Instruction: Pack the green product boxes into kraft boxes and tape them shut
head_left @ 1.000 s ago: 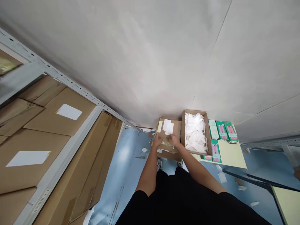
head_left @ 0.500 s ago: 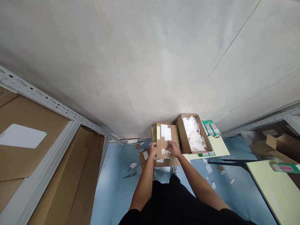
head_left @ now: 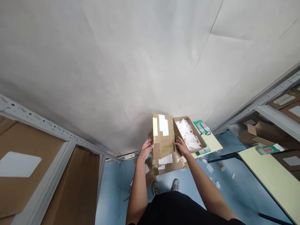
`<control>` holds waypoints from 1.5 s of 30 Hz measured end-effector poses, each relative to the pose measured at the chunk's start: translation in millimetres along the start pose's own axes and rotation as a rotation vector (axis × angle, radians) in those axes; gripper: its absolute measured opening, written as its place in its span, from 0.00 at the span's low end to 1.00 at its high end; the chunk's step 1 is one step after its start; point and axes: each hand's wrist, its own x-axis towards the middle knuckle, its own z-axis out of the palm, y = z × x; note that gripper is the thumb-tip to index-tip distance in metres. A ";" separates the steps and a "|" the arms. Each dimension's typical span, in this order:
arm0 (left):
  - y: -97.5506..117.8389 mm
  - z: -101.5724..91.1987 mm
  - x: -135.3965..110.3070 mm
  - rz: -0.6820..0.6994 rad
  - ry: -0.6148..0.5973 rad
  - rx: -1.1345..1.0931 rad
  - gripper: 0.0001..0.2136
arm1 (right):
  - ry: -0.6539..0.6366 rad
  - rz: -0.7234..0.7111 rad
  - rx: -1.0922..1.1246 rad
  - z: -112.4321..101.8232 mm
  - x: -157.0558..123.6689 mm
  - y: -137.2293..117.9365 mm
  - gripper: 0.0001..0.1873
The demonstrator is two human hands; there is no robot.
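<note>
A flattened-looking brown cardboard box (head_left: 164, 142) with a yellow label and white labels is in front of me, strips of clear tape on it. My left hand (head_left: 146, 150) grips its left edge, with the thumb against the side. On the opposite edge my right hand (head_left: 181, 145) holds it, fingers bent around the cardboard. Right beside that hand stands an open cardboard box (head_left: 202, 142) full of crumpled white paper (head_left: 189, 137). More cardboard lies beneath the held box, partly hidden by it.
Green-and-pink packs (head_left: 202, 127) lie on a pale yellow table (head_left: 214, 143). Another pale table (head_left: 264, 175) stands to the right. Metal shelving (head_left: 58, 134) with large cartons rises on the left. Paper scraps (head_left: 210, 168) litter the blue floor. A grey wall (head_left: 140, 62) is ahead.
The labelled cardboard box has come up and tilted, its far edge higher against the wall. My hands have shifted to its two side edges; the right one left the top face. The view has turned slightly.
</note>
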 end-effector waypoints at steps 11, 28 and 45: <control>20.8 73.3 31.0 0.064 -0.138 0.288 0.33 | 0.098 -0.171 0.165 -101.4 -59.1 -81.0 0.36; -149.1 454.0 55.9 0.089 -0.592 0.646 0.28 | 0.646 -0.364 0.154 -439.2 -216.0 -41.7 0.32; -350.0 764.1 88.5 -0.191 -1.002 0.641 0.28 | 1.035 -0.263 0.418 -645.4 -371.2 6.2 0.38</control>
